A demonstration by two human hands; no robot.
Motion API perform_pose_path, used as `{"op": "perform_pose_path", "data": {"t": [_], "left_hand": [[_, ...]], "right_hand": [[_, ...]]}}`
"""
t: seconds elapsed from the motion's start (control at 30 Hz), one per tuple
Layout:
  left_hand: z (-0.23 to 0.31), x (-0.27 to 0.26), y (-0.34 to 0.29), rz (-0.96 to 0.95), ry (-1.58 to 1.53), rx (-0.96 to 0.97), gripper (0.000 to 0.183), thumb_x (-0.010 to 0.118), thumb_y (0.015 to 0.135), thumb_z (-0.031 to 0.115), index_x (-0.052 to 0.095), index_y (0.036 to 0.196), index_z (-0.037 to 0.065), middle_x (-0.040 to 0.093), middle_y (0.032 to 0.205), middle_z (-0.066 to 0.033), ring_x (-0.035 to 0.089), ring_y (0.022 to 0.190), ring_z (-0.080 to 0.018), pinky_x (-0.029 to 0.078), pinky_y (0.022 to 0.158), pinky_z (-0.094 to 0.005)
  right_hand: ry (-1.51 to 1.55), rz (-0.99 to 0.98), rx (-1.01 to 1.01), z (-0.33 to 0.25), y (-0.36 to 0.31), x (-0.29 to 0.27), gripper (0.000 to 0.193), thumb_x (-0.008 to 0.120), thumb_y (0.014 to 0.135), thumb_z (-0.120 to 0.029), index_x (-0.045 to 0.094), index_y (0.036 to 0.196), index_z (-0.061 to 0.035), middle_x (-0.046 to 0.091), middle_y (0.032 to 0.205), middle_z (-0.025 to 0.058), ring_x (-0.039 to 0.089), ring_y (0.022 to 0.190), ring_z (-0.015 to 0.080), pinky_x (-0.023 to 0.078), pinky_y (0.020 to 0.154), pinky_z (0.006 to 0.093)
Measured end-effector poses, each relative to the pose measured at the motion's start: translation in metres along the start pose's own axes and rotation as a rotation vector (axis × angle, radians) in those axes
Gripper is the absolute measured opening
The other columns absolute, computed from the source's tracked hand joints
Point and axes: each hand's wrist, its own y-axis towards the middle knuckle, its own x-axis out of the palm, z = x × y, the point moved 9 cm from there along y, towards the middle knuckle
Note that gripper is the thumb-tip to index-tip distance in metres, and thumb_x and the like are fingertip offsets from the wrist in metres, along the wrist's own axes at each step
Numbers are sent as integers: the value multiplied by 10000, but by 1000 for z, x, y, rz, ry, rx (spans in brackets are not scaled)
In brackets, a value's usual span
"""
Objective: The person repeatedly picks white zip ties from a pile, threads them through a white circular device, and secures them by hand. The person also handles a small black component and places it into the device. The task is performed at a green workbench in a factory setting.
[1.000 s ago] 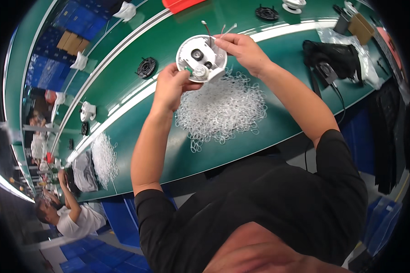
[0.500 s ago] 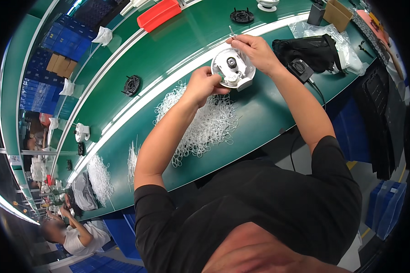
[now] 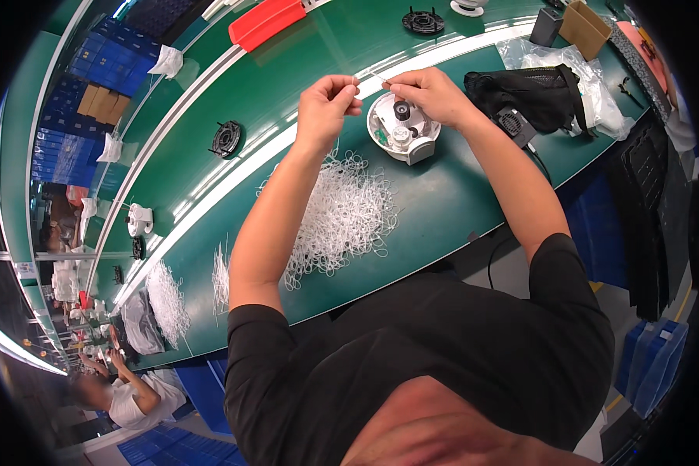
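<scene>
Right hand pinches a thin wire; left hand has a pinched grip, contents unclear; white housing sits nearby.

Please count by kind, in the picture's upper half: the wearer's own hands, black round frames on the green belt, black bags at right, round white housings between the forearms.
Left hand, right hand: 2
Black round frames: 2
Black bag: 1
Round white housing: 1
Total: 6

Between the fingertips of the left hand and right hand, a thin pale strand is too small to identify. Right fingers hide some upper rim of the white round housing beneath. Beyond the left fingers, the top edge crops a red bin.
</scene>
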Motion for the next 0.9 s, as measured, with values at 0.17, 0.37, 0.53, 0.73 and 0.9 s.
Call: {"op": "perform_pose_path", "data": {"t": [0.17, 0.37, 0.53, 0.73, 0.9], "left_hand": [[13, 2, 9, -11, -70, 33, 150, 676, 921, 33, 663, 1046, -49, 700, 914, -107, 668, 745, -137, 579, 656, -266], [18, 7, 10, -5, -125, 86, 161, 719, 880, 6, 646, 1009, -55, 706, 904, -132, 674, 708, -163, 553, 595, -260], [7, 16, 12, -71, -149, 47, 179, 719, 882, 10, 655, 1036, -53, 708, 900, -119, 670, 733, -155, 552, 611, -263], [0, 30, 13, -176, -133, 2, 183, 725, 879, 24, 687, 1050, -30, 713, 896, -97, 660, 739, -137, 549, 618, -259], [-4, 30, 15, -169, -29, -19, 150, 736, 878, 53, 705, 1004, -24, 712, 851, -79, 636, 684, -114, 526, 578, -245]], "right_hand": [[41, -12, 24, 4, 5, 2, 285, 605, 972, -221, 714, 1126, -7, 650, 800, 5, 562, 734, 65, 460, 666, 230], [-1, -65, 32, -1, 6, 3, 270, 588, 978, -224, 716, 1097, -18, 636, 786, -12, 542, 707, 54, 435, 632, 224], [57, -90, 43, -3, 4, 3, 258, 583, 978, -221, 710, 1068, -15, 629, 793, -13, 543, 719, 58, 433, 643, 221], [90, -128, 25, -1, 7, 6, 237, 579, 973, -187, 704, 1053, -2, 641, 819, -4, 557, 759, 65, 456, 687, 233], [14, -142, 21, -2, 5, 2, 227, 580, 972, -173, 702, 1056, -1, 644, 825, 6, 558, 770, 64, 467, 703, 237]]}}
